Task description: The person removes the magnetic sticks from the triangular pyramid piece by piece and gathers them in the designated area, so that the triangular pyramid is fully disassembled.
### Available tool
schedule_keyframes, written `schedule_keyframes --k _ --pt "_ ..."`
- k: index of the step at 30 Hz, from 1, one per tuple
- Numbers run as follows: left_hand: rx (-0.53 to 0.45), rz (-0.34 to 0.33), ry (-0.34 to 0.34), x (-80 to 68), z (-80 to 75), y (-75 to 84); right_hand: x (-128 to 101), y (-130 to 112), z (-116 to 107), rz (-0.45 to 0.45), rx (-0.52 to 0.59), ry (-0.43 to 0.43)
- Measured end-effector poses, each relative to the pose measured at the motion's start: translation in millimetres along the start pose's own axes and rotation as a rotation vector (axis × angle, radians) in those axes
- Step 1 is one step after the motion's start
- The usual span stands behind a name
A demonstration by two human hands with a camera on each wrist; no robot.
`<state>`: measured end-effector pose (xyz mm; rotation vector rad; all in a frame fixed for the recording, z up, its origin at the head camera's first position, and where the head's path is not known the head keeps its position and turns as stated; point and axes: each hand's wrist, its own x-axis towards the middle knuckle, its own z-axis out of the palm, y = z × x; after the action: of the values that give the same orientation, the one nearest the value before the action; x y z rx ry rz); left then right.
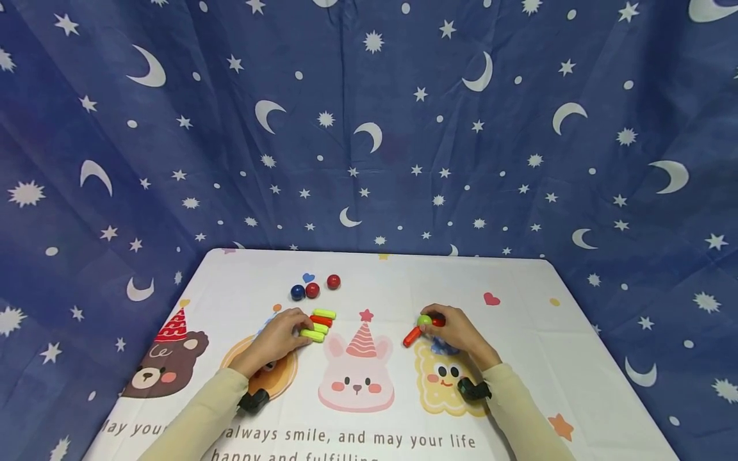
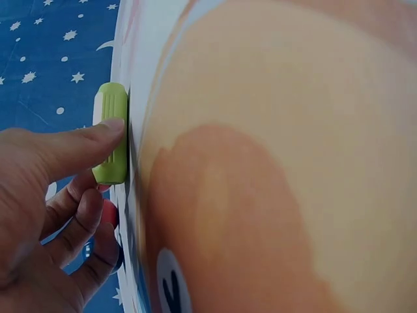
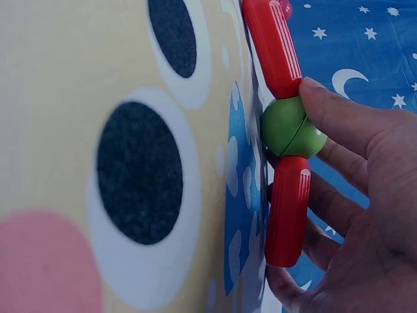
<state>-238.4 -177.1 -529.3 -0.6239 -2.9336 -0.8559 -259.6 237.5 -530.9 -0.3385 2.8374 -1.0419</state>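
Note:
My left hand (image 1: 279, 336) is at the near end of a small row of rods and pinches a yellow-green rod (image 2: 112, 143), its thumb on the ribbed side. Beyond it lie another yellow-green rod (image 1: 321, 328), a red rod (image 1: 323, 320) and a third yellow-green rod (image 1: 325, 314). On the right, my right hand (image 1: 458, 330) holds a green ball (image 3: 287, 127) between thumb and fingers. Two red rods meet that ball at an angle: one red rod (image 1: 412, 337) points toward the near left, the other red rod (image 3: 288, 215) lies along the fingers.
Behind the rods are a blue ball (image 1: 297, 292), a red ball (image 1: 312, 291) close beside it, and another red ball (image 1: 333, 282) slightly apart. A white cartoon-printed cloth (image 1: 519, 282) covers the table. A blue star-patterned curtain (image 1: 392, 192) hangs behind.

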Motion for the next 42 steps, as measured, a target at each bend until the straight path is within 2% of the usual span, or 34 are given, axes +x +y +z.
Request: schedule_keyframes --k 7,14,17,20,26,33,42 --pt "0.009 0.004 -0.007 2.2 -5.5 2.2 0 1 -4 0.011 -0.005 -0.032" --pt "-0.016 0.025 0.025 5.1 -10.8 4.3 3 -1 -8 -0.023 -0.026 -0.034" --pt "-0.039 0.012 0.043 6.7 -10.5 10.7 3 -4 -8 -0.041 -0.025 -0.034" --pt "-0.091 0.017 0.044 9.7 -9.0 23.4 3 -4 -7 -0.040 -0.026 -0.038" --pt "-0.144 0.075 0.024 16.8 -0.8 50.1 2 -4 -4 -0.030 -0.034 -0.025" --pt "-0.190 0.112 0.046 21.8 14.7 66.5 -1 -3 -1 -0.019 -0.050 -0.017" --pt "-0.271 0.133 -0.018 32.3 37.0 89.2 -3 -1 1 -0.007 -0.036 0.001"
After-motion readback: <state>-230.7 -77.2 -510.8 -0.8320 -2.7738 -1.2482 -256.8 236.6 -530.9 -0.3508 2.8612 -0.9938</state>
